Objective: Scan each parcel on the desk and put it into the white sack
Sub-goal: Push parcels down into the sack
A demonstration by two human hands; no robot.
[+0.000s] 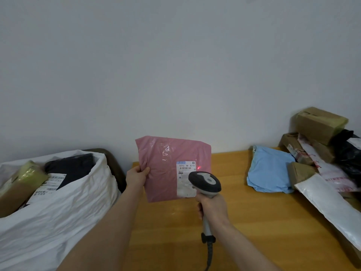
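My left hand point(136, 176) pinches the left edge of a pink plastic parcel point(166, 165) and holds it upright above the wooden desk point(254, 222). A white shipping label point(186, 178) sits on its lower right, with a red scanner dot just right of the barcode. My right hand point(212, 209) grips the handle of a grey and black barcode scanner point(206, 182), whose head points at the label. The white sack point(64, 212) stands open at the left, holding a brown box, a black parcel and a labelled packet.
A pile of parcels lies at the desk's right end: a light blue bag point(270, 169), several brown boxes point(320, 124), a black bag point(349, 151) and white mailers point(330, 206). The scanner's coiled cable point(209, 255) hangs toward the bottom edge. A plain wall stands behind.
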